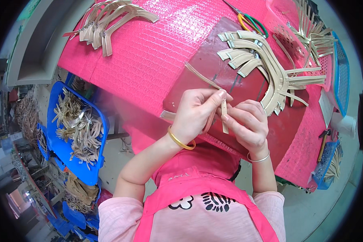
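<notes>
Between my two hands is a narrow beige strap [224,117], one end hanging down toward me and a longer tail running up and left. My left hand [199,109] pinches it near its bend, with thumb and fingers pressed together. Close by on the right, my right hand [248,124] has its fingertips closed on the lower part of the same strap. A reddish strip shows under my left fingers; whether it is part of the strap I cannot tell. Beyond my hands, a fanned stack of beige strap pieces [276,76] lies on the dark red mat [197,90].
Pink sheeting [145,56] covers the table, with more beige strap pieces [105,28] at its far left. Scissors [252,24] lie at the mat's far edge. A pink basket [286,34] stands right, a hammer [322,145] below it. Blue bins [99,157] full of straps stand left.
</notes>
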{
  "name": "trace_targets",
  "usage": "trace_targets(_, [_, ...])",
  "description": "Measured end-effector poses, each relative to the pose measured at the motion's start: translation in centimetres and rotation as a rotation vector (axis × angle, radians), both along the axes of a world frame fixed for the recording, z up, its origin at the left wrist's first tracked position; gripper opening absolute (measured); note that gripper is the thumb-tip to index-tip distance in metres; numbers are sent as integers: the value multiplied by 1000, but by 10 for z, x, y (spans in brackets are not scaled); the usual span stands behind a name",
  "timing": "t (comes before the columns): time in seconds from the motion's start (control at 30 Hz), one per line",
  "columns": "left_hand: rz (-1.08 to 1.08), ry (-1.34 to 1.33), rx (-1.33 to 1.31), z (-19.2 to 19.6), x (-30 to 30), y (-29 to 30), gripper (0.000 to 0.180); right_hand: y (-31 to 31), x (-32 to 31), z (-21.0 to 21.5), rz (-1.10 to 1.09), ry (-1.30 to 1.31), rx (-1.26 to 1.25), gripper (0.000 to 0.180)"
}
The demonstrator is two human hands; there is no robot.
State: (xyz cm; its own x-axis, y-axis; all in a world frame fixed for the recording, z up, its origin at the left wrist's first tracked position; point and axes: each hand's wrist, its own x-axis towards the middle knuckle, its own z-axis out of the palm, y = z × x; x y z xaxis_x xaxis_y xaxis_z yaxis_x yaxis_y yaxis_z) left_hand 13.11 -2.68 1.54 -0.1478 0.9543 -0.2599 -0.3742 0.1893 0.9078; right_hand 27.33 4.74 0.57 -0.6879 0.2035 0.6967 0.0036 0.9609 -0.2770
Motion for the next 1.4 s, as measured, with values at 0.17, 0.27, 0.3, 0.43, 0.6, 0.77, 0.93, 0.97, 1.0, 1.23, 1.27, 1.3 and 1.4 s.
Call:
trace_targets(0.17, [65, -98, 13, 0, 1, -2, 28, -3, 2, -4, -7, 30, -44, 24])
trace_targets(0.27, [55, -110, 6, 1, 0, -3, 29, -4, 3, -5, -14, 61, -92, 23])
trace_targets(0.3, [54, -109, 3, 1, 0, -4, 29, -5, 3, -6, -7, 69, -97, 23])
trace_targets(0.43, [46, -108, -3, 2, -1, -6, 29, -6, 3, -7, 13, 95, -108, 22])
trace_targets(0.6, [56, 34, 68, -5, 5, -7, 30, -10, 0, -1, 40, 110, -151, 19])
trace_targets(0.77, [13, 215, 144, -7, 8, -17, 23, -11, -19, 9, -335, 146, -1085, 2])
trace_targets(0.93, [42, 373, 33, -6, -10, -23, 15, -11, -31, 1, -77, 301, -1316, 4])
trace_targets(0.97, [119, 360, 8, -5, -11, -24, 13, -14, -31, -1, -62, 347, -1159, 6])
trace_targets(1.0, [195, 346, -16, -4, -11, -24, 11, -18, -31, 2, -60, 347, -1159, 6])
trace_targets(1.23, [408, 549, 142, -11, -2, -29, 36, -23, -35, 8, -70, 227, -1544, 8])
trace_targets(1.27, [408, 550, 141, -8, -4, -28, 36, -23, -36, 8, -68, 236, -1563, 8])
trace_targets(1.3, [314, 639, 176, -6, -8, -25, 38, -22, -37, 7, -67, 245, -1582, 7])
trace_targets(1.4, [132, 804, 185, -6, -20, -20, 31, -21, -44, -11, -18, 372, -1333, 7])
